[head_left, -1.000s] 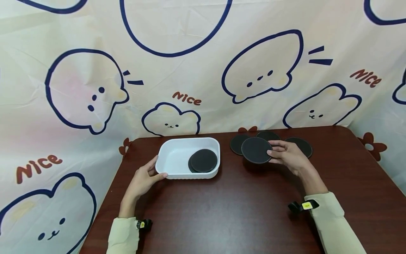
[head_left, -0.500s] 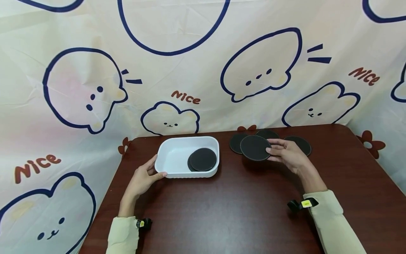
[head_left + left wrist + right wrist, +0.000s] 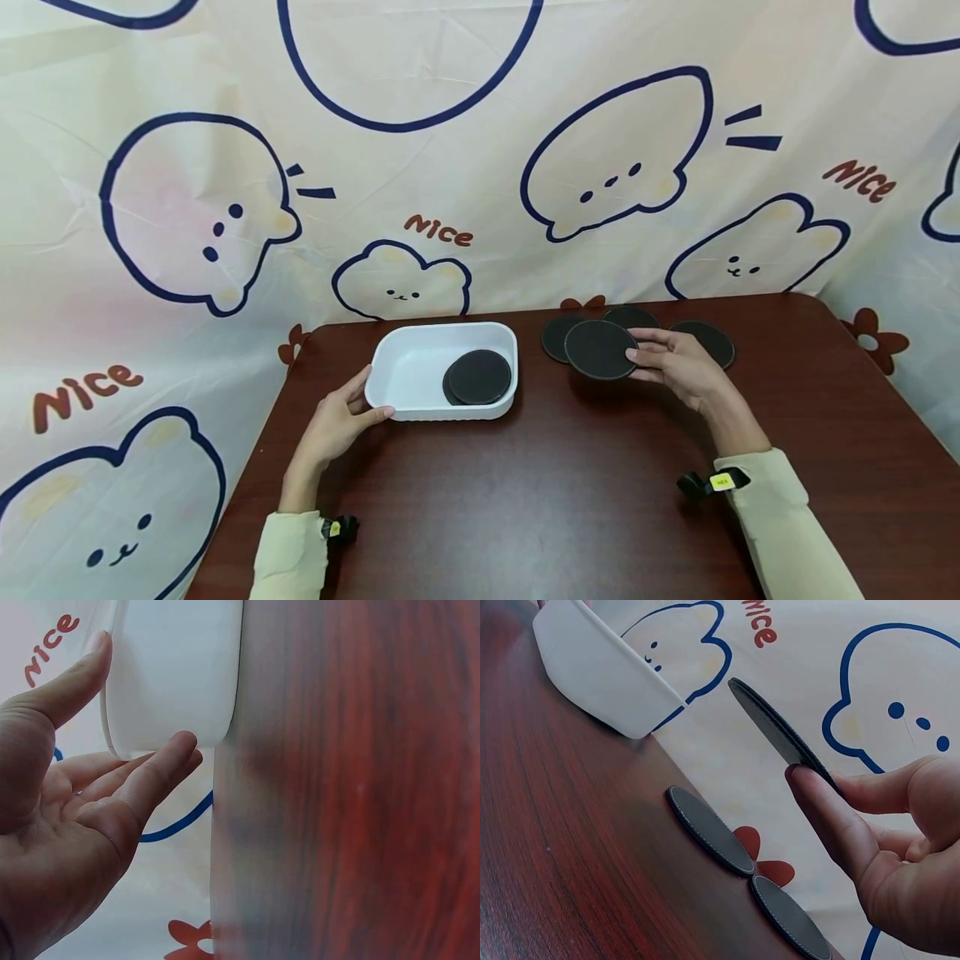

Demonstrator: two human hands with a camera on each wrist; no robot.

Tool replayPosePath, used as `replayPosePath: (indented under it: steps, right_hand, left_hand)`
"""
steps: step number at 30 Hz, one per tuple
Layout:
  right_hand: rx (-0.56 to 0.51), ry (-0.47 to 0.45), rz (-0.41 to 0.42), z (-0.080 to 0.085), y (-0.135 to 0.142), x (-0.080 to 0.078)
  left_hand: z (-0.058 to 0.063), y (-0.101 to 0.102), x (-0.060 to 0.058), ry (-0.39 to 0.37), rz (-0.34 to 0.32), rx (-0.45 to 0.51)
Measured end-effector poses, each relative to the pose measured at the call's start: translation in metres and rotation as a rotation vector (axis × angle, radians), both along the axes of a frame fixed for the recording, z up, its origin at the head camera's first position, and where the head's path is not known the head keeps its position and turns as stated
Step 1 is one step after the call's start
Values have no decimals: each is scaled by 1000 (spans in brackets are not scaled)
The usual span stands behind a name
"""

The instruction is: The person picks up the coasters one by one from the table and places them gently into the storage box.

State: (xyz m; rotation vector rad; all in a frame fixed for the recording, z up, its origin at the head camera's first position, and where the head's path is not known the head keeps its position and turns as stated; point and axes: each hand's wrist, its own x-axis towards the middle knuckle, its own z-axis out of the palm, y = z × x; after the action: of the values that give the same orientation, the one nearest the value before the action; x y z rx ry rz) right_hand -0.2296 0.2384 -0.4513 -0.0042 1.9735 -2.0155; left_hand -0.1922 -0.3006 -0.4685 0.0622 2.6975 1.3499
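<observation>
A round black coaster [image 3: 600, 350] with a stitched edge is pinched at its right side between the thumb and fingers of my right hand [image 3: 678, 367]. It hangs above the table, as the right wrist view shows from the side. My left hand [image 3: 335, 423] holds the left end of a white rectangular tray [image 3: 405, 411], thumb on the front rim and fingers against the end wall. Inside the tray, at its right, one black coaster [image 3: 480, 377] lies overlapping another. Behind the held coaster, more black coasters lie flat, among them a left one [image 3: 557, 340] and a right one [image 3: 708, 343].
The dark red-brown wooden table [image 3: 495, 508] has its back edge against a pale cloth [image 3: 498, 192] printed with blue cartoon outlines. The tray and the loose coasters are near that back edge. The table's surface stretches out in front of both hands.
The held coaster has shifted slightly left with my right hand, and its stitched edge shows more clearly. My left hand keeps its hold on the tray.
</observation>
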Motion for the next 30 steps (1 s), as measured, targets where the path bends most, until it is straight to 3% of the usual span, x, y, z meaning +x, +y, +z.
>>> replayPosePath:
  steps: [30]
  right_hand:
    - [-34,15,-3,0,-21,-2]
  left_hand:
    - [-1,-1,1,18,-5,8]
